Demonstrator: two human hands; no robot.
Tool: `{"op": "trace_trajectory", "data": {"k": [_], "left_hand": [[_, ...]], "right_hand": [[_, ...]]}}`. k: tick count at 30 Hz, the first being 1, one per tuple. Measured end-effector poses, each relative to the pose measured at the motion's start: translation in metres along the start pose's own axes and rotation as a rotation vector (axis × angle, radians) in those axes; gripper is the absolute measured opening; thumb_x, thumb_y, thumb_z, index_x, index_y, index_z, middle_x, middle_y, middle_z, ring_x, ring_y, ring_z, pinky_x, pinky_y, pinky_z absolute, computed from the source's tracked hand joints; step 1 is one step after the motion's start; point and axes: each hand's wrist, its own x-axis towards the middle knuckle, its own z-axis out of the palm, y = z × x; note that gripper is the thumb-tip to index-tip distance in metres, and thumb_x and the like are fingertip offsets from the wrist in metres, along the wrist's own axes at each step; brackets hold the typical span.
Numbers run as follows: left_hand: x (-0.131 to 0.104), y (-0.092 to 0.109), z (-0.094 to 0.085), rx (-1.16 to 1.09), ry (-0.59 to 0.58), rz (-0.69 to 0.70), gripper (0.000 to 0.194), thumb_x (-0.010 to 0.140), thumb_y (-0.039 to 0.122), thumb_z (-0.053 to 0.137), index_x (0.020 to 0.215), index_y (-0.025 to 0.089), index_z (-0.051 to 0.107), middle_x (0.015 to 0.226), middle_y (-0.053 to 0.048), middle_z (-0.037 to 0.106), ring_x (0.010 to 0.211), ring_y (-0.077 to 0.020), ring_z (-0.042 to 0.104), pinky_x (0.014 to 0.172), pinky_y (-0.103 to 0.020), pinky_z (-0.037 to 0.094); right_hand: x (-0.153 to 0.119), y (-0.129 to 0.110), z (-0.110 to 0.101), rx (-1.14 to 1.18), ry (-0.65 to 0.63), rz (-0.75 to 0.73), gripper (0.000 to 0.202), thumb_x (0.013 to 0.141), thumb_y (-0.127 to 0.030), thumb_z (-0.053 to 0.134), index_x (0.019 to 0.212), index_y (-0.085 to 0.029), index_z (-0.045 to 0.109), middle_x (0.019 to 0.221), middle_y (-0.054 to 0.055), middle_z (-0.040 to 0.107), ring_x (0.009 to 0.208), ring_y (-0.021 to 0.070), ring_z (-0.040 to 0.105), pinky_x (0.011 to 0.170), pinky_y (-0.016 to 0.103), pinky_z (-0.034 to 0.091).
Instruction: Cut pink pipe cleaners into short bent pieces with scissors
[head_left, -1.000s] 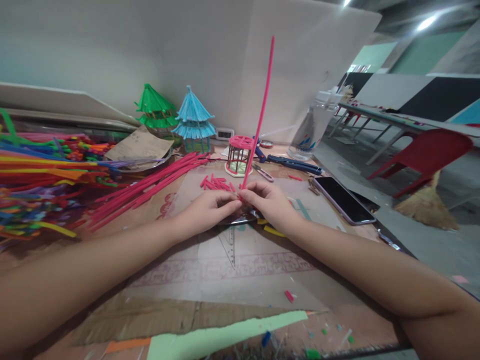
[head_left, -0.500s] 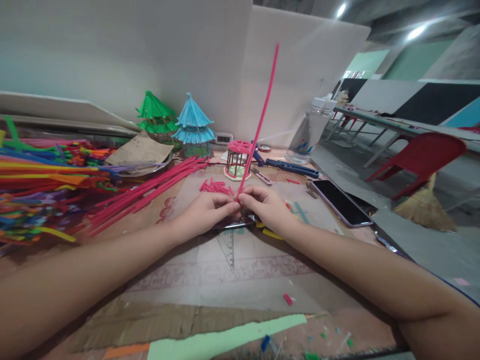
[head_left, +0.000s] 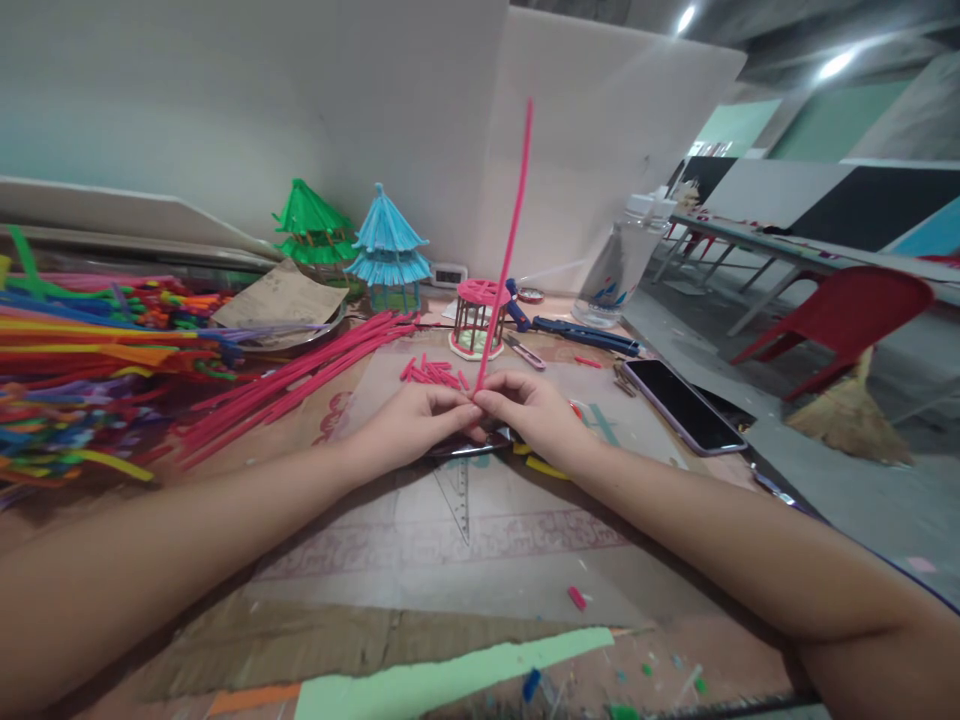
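Note:
A long pink pipe cleaner [head_left: 514,230] stands nearly upright, its lower end pinched in the fingertips of my right hand [head_left: 521,405]. My left hand [head_left: 431,415] is closed too, its thumb and finger meeting the right fingertips at the same lower end. Just behind my hands lies a small pile of short pink pieces [head_left: 431,374]. Beyond it is a little round model [head_left: 478,322] with a pink ring on top, dark posts and a pale base. Under my hands, a dark plate-like thing [head_left: 457,450] is partly hidden, with a clear set square [head_left: 459,500] nearer me.
Pink pipe cleaners [head_left: 300,380] and a multicoloured heap [head_left: 97,370] lie left. Green [head_left: 311,225] and blue [head_left: 388,240] roofed models stand behind. Right are blue-handled pliers [head_left: 589,335], a phone [head_left: 684,405] and a clear bottle [head_left: 611,265]. Cardboard [head_left: 300,645] lies in front.
The upper end of the pink pipe cleaner has swung left, so it stands more upright. Both hands stay together in nearly the same place.

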Motion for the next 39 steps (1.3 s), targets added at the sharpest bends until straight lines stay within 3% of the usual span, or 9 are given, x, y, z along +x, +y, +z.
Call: {"op": "trace_trajectory", "data": {"k": [8, 14, 17, 21, 24, 29, 39], "left_hand": [[-0.001, 0.001, 0.001, -0.021, -0.006, -0.017, 0.028, 0.088, 0.036, 0.059, 0.080, 0.013, 0.074, 0.081, -0.007, 0.076, 0.068, -0.0143, 0.066, 0.061, -0.021, 0.049], [0.003, -0.003, -0.003, -0.151, -0.050, -0.024, 0.031, 0.087, 0.040, 0.060, 0.078, 0.013, 0.074, 0.083, -0.009, 0.077, 0.076, -0.0181, 0.070, 0.073, -0.027, 0.053], [0.006, -0.001, -0.006, -0.254, -0.051, -0.053, 0.027, 0.085, 0.035, 0.061, 0.077, 0.012, 0.073, 0.082, -0.010, 0.077, 0.080, -0.0201, 0.072, 0.082, -0.032, 0.054], [0.007, 0.000, -0.004, -0.276, -0.081, -0.049, 0.017, 0.078, 0.024, 0.067, 0.091, 0.013, 0.071, 0.086, -0.008, 0.077, 0.084, -0.0189, 0.072, 0.085, -0.032, 0.053], [0.006, -0.002, 0.000, -0.236, -0.102, -0.002, 0.021, 0.078, 0.024, 0.069, 0.096, 0.014, 0.065, 0.089, -0.007, 0.076, 0.086, -0.0179, 0.071, 0.081, -0.030, 0.053], [0.003, -0.002, 0.003, -0.006, -0.041, 0.088, 0.023, 0.080, 0.028, 0.069, 0.098, 0.014, 0.065, 0.091, -0.004, 0.072, 0.083, -0.0161, 0.068, 0.074, -0.026, 0.053], [-0.006, 0.012, 0.005, 0.224, 0.092, 0.092, 0.010, 0.080, 0.025, 0.068, 0.081, 0.015, 0.069, 0.077, -0.001, 0.072, 0.073, -0.0146, 0.065, 0.067, -0.023, 0.051]], "right_hand": [[-0.002, -0.002, 0.001, -0.033, 0.005, 0.004, 0.025, 0.078, -0.042, 0.069, 0.082, -0.019, 0.060, 0.068, -0.001, 0.064, 0.061, 0.0140, 0.062, 0.050, 0.023, 0.045], [-0.001, -0.003, 0.001, -0.039, 0.022, -0.055, 0.026, 0.078, -0.042, 0.070, 0.080, -0.018, 0.060, 0.071, -0.002, 0.062, 0.062, 0.0113, 0.058, 0.055, 0.023, 0.045], [-0.002, -0.006, 0.001, -0.017, 0.047, -0.073, 0.028, 0.078, -0.044, 0.070, 0.080, -0.018, 0.060, 0.070, -0.003, 0.061, 0.058, 0.0094, 0.053, 0.053, 0.022, 0.043], [-0.002, -0.007, 0.000, 0.021, 0.058, -0.051, 0.030, 0.078, -0.046, 0.070, 0.081, -0.019, 0.058, 0.068, -0.003, 0.061, 0.055, 0.0099, 0.053, 0.049, 0.022, 0.042], [-0.001, -0.005, 0.000, 0.062, 0.023, -0.031, 0.029, 0.080, -0.047, 0.067, 0.081, -0.020, 0.056, 0.063, -0.003, 0.059, 0.051, 0.0109, 0.052, 0.045, 0.022, 0.040], [-0.001, -0.004, 0.000, 0.003, 0.055, -0.065, 0.026, 0.079, -0.043, 0.069, 0.082, -0.018, 0.060, 0.070, -0.002, 0.061, 0.059, 0.0103, 0.054, 0.050, 0.022, 0.042], [-0.003, -0.005, 0.002, 0.007, -0.016, -0.071, 0.023, 0.080, -0.039, 0.066, 0.081, -0.018, 0.059, 0.069, -0.003, 0.060, 0.060, 0.0101, 0.053, 0.054, 0.023, 0.045]]}}
